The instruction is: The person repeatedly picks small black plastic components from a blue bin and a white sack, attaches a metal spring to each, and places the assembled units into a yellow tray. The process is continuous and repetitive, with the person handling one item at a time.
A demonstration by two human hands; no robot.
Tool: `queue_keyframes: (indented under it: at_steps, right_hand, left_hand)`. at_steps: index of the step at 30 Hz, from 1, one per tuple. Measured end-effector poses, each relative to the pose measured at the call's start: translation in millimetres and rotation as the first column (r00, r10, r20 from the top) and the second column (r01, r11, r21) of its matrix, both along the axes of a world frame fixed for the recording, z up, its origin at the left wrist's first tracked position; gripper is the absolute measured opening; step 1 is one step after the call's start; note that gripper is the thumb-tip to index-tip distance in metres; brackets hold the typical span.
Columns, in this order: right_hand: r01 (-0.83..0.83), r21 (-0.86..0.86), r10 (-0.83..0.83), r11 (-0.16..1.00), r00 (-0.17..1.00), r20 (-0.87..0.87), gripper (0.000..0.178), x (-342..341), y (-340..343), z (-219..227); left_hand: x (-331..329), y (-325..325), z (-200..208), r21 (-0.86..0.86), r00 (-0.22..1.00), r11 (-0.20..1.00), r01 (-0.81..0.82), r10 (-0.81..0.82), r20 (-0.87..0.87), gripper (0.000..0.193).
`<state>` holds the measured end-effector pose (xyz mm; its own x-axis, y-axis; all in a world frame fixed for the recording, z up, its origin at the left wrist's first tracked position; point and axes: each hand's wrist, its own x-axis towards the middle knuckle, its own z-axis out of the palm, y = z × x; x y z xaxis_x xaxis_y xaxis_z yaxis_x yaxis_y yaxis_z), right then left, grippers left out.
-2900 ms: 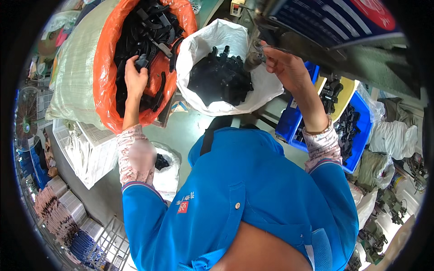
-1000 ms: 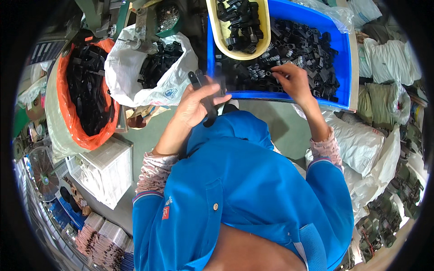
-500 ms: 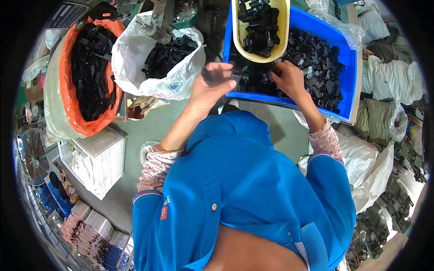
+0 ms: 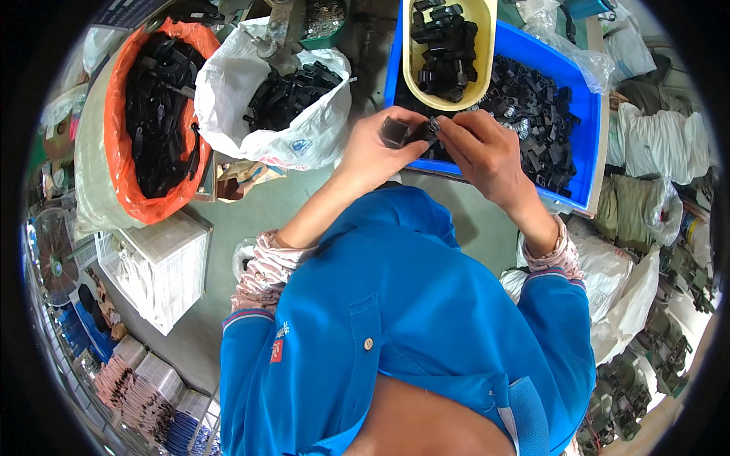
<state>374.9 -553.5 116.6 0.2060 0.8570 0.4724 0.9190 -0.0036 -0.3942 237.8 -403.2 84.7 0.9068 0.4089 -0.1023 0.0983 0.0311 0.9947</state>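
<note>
My left hand (image 4: 380, 148) is curled around a black plastic part (image 4: 395, 133) with a flat, boxy end, held just in front of the blue bin (image 4: 587, 144). Close against it, my right hand (image 4: 490, 156) pinches a small greyish piece (image 4: 433, 125) at the part's right end; its exact kind is too small to tell. Behind both hands, the bin holds many small black plastic parts (image 4: 544, 106) and a few shiny metal coil springs (image 4: 522, 128). A yellow tub (image 4: 449, 106) with black parts (image 4: 449, 57) rests over the bin's left side.
Left of the bin stands a white woven sack (image 4: 228, 91) of black parts, beside an orange-lined sack (image 4: 125, 178) of longer black pieces. A green container (image 4: 323, 34) of small metal bits sits behind. A white crate (image 4: 163, 266) is on the floor; bags (image 4: 661, 137) line the right.
My right hand has come out of the bin toward the left, bringing a small piece to the black part. My left hand has shifted right, and the two hands now meet.
</note>
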Motion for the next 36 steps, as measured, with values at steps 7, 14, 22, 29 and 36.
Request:
queue_keyframes:
  at_steps: [7,14,22,29,36]
  right_hand:
    - [-0.109,-0.155,-0.008,0.982,0.793,-0.609,0.026,5,6,2]
    - [0.097,-0.139,-0.157,0.985,0.204,-0.966,0.030,-25,5,-36]
    - [0.321,0.005,0.083,0.947,-0.230,-0.970,0.020,-22,9,-46]
    - [0.262,-0.086,-0.087,0.961,-0.008,-0.996,0.028,-13,6,-35]
    - [0.225,-0.010,0.001,0.974,-0.049,-0.999,0.031,2,4,-42]
  left_hand:
    - [-1,-4,-4,-0.032,0.995,0.998,-0.047,0.049,0.092,0.035]
    - [12,-3,-15,-0.022,0.964,0.971,-0.238,0.239,0.117,0.020]
    - [20,7,-13,-0.341,0.966,0.927,-0.156,0.215,0.143,0.011]
    - [20,13,-25,0.078,0.958,0.983,-0.165,0.141,0.250,0.007]
    - [19,10,-13,-0.010,0.963,0.974,-0.225,0.224,0.152,0.007]
